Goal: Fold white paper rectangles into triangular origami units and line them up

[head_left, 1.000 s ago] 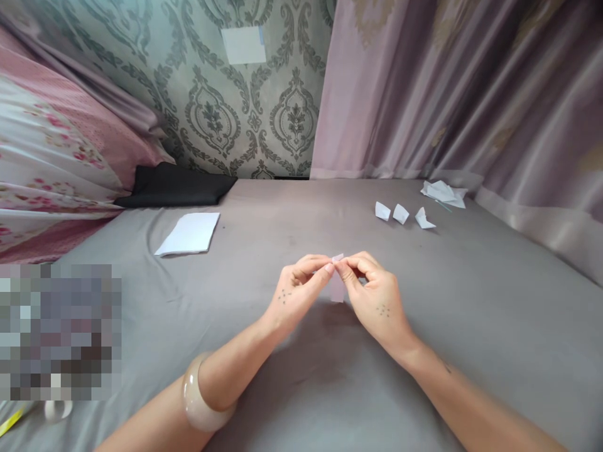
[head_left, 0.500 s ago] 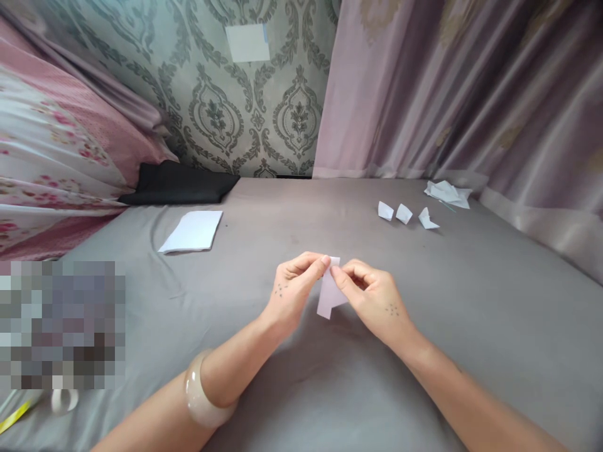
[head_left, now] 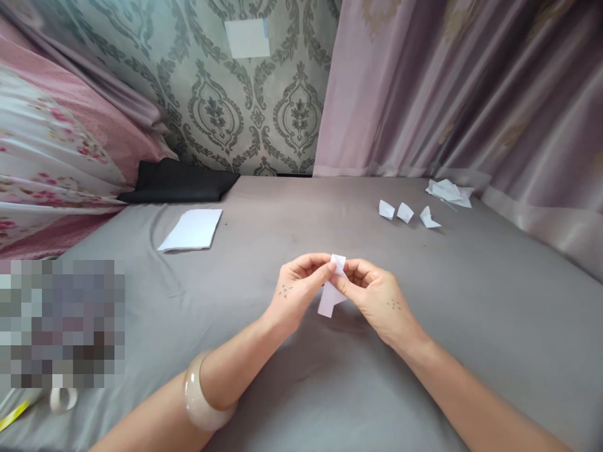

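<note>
A small folded piece of paper (head_left: 331,299), pale and strip-shaped, is held up between my two hands over the grey sheet. My left hand (head_left: 304,289) pinches it from the left, thumb on its face near the upper end. From the right, my right hand (head_left: 377,295) grips the same paper with thumb and bent fingers, and the two thumbs nearly meet. A short end of the paper sticks up above the thumbs, and a longer flap hangs below. Its middle and the fingertips behind it are hidden.
On the grey sheet (head_left: 264,389), a stack of white paper (head_left: 192,230) lies at the left. Three folded paper pieces (head_left: 405,213) stand at the right, before a loose paper pile (head_left: 450,193). Black cloth (head_left: 181,182) lies at the back left; a white tape roll (head_left: 63,399) sits lower left.
My left thumb has shifted slightly right, closer to the right thumb. The paper's top end now shows a slanted fold and stands out more above the thumbs.
</note>
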`<state>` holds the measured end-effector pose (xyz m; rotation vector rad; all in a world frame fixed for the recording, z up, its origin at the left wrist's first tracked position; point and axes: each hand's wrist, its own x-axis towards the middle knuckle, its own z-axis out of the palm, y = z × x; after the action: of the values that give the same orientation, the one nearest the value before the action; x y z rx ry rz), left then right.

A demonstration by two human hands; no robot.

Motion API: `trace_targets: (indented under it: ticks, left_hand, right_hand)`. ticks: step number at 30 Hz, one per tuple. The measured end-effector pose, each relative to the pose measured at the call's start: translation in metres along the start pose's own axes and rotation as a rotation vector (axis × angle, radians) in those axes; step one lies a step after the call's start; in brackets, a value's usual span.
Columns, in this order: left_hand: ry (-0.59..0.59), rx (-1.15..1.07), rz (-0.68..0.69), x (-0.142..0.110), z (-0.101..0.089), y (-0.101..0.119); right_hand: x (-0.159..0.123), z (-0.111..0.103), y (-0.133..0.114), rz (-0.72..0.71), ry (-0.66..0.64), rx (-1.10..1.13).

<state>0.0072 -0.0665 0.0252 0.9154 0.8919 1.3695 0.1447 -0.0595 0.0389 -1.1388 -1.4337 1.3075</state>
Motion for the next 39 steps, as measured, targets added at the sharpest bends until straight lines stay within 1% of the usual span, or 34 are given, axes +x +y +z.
trace_targets:
  ticks: [3, 8, 11, 18, 24, 27, 30, 34, 39]
  left_hand:
    - [0.011, 0.003, -0.014, 0.001, 0.000, 0.001]
    - [0.013, -0.020, -0.041, 0.002, 0.001, 0.002]
    - [-0.006, -0.028, -0.059, 0.002, 0.001, 0.001]
    - [0.042, 0.029, -0.077, 0.002, 0.000, 0.004]
    - [0.070, 0.040, -0.104, 0.002, -0.001, 0.004]
    - [0.066, 0.027, -0.102, 0.003, -0.003, 0.003]
    - [0.068, 0.020, -0.106, 0.003, -0.004, 0.002]
    - [0.057, 0.018, -0.120, 0.004, -0.005, 0.002]
    - [0.012, 0.035, -0.132, 0.007, -0.010, 0.001]
  right_hand:
    - [-0.001, -0.001, 0.000, -0.020, 0.002, 0.013]
    - [0.000, -0.003, -0.002, -0.044, 0.085, 0.034]
    - [0.000, -0.003, -0.003, -0.022, 0.083, 0.041]
    - [-0.002, -0.002, -0.003, 0.023, 0.067, 0.047]
    - [-0.003, 0.002, 0.000, -0.025, 0.099, -0.001]
    - [-0.006, 0.003, 0.002, -0.109, 0.134, -0.094]
    - [-0.008, 0.004, 0.004, -0.248, 0.173, -0.234]
    - [-0.010, 0.004, 0.006, -0.456, 0.179, -0.432]
    - [-0.011, 0.003, 0.012, -0.652, 0.173, -0.674]
